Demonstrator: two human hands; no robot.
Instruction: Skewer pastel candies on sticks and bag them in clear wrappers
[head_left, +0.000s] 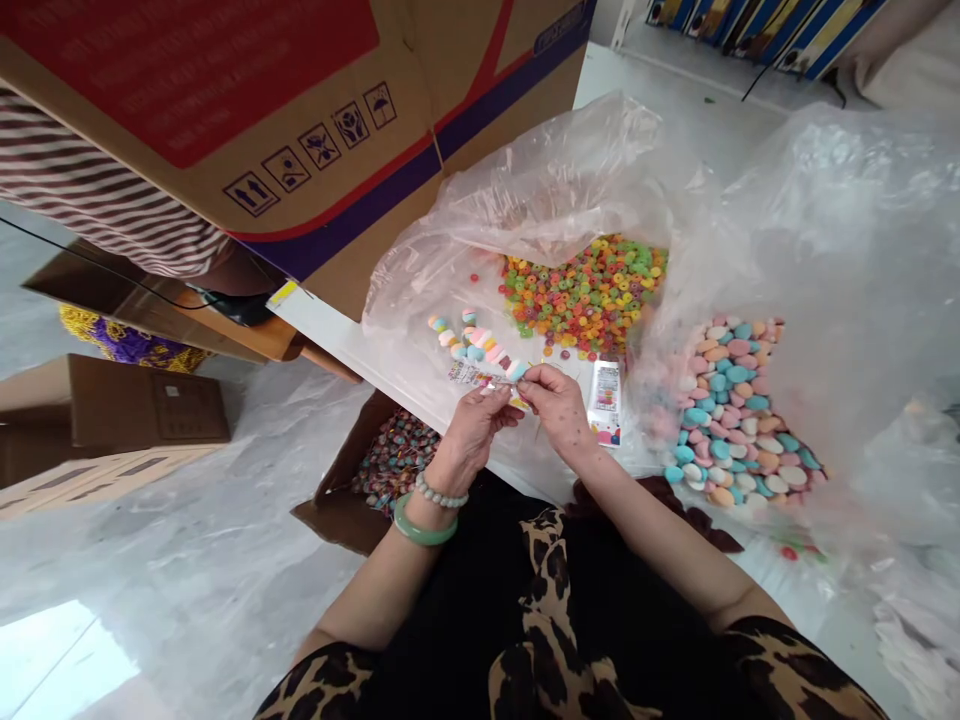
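Both hands meet at the near end of a strand of pastel candies (491, 349), which curves away over the clear plastic sheet. My left hand (478, 425), with a bead bracelet and green bangle at the wrist, is closed in a pinch at a small printed packet (480, 377) by the strand's end. My right hand (556, 403) pinches the strand's end beside it; its fingertips touch the left ones. Just right of my right hand lies a white printed label (606, 400). Beyond are small colourful ring candies (589, 290).
Pastel oval candies (739, 410) lie in a plastic bag (862, 260) at right. A large carton (337, 215) stands at the back left. An open box (341, 510) of wrapped pieces sits below the table edge. A person in a striped top (97, 190) is behind the carton.
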